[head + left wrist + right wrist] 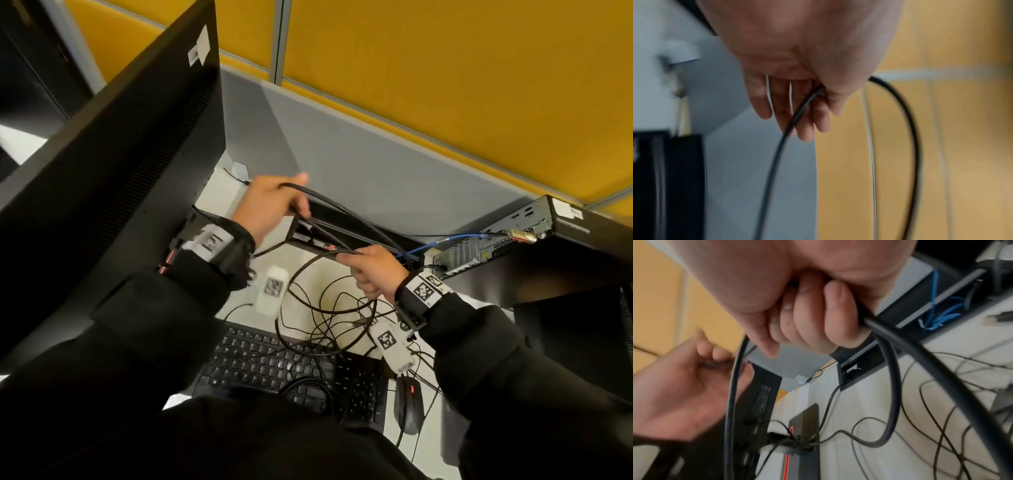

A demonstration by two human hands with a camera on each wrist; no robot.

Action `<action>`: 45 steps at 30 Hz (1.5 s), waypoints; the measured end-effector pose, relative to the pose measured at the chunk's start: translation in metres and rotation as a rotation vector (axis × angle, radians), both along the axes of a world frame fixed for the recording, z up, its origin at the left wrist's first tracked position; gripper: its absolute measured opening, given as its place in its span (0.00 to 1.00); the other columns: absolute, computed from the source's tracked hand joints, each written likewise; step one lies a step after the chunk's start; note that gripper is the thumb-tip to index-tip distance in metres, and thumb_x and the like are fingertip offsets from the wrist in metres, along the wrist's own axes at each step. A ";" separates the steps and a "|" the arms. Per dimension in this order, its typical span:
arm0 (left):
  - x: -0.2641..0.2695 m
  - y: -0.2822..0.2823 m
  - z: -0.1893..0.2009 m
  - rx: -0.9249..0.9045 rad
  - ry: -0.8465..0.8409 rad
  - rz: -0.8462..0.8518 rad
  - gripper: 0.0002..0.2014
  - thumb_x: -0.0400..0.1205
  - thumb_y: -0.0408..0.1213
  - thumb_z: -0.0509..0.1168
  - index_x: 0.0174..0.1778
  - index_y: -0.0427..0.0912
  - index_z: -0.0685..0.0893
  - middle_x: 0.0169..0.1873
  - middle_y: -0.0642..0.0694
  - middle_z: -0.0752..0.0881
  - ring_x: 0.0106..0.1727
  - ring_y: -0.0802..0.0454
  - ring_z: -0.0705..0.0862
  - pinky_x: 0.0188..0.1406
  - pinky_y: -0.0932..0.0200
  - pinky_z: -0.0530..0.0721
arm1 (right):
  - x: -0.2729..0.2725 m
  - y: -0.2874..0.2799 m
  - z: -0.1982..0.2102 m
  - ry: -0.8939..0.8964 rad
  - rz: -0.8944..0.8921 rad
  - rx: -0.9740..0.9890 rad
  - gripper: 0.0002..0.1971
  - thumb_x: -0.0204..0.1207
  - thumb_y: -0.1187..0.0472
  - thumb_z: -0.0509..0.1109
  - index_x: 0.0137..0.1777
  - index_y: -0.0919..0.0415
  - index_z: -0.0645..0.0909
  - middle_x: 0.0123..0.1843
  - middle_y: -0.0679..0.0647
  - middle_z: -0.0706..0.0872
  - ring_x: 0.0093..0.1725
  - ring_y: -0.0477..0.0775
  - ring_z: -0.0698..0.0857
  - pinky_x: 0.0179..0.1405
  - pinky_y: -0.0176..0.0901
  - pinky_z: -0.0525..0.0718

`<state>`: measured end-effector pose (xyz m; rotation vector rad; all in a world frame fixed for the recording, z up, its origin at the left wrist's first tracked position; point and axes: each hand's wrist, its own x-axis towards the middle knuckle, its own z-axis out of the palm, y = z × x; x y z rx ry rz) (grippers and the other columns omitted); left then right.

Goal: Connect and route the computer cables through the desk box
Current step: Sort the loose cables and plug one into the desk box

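Observation:
A thick black cable (342, 206) runs between both hands above the open black desk box (298, 240), which is set into the white desk. My left hand (277, 205) is raised beside the monitor's back and pinches the cable (777, 154) between thumb and fingers (805, 126). Lower and to the right, my right hand (370, 270) grips the same cable (920, 345) in a fist, and a loop (291, 284) hangs below it. In the right wrist view the desk box (863, 363) lies just beyond the knuckles. The cable's ends are hidden.
A black monitor (102, 154) stands at the left and a small computer case (496, 236) lies at the right with a blue network cable (452, 238) plugged in. Thin black wires (329, 318) tangle over the desk, the keyboard (274, 363) and the mouse (409, 404). Grey and yellow partitions close the back.

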<state>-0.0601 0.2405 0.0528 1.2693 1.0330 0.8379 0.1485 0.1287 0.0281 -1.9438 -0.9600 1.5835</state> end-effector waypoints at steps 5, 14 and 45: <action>-0.014 0.017 -0.003 -0.162 -0.268 0.166 0.09 0.87 0.41 0.69 0.44 0.40 0.87 0.27 0.47 0.82 0.39 0.45 0.85 0.51 0.53 0.89 | 0.017 -0.004 -0.010 0.082 -0.162 -0.013 0.25 0.85 0.55 0.70 0.27 0.50 0.65 0.24 0.48 0.59 0.18 0.46 0.56 0.21 0.35 0.51; -0.042 -0.025 -0.002 0.151 -0.128 -0.263 0.06 0.77 0.36 0.74 0.35 0.49 0.89 0.26 0.51 0.82 0.30 0.51 0.75 0.43 0.50 0.77 | 0.036 -0.010 -0.020 0.383 -0.458 -0.051 0.19 0.85 0.56 0.65 0.31 0.51 0.67 0.26 0.46 0.58 0.19 0.44 0.53 0.17 0.34 0.51; -0.005 -0.073 -0.047 0.675 0.540 -0.267 0.19 0.83 0.46 0.70 0.71 0.56 0.82 0.63 0.59 0.81 0.62 0.60 0.80 0.63 0.55 0.82 | -0.017 -0.030 -0.019 0.286 -0.309 -0.010 0.27 0.87 0.37 0.54 0.29 0.52 0.71 0.21 0.48 0.61 0.17 0.47 0.54 0.20 0.36 0.49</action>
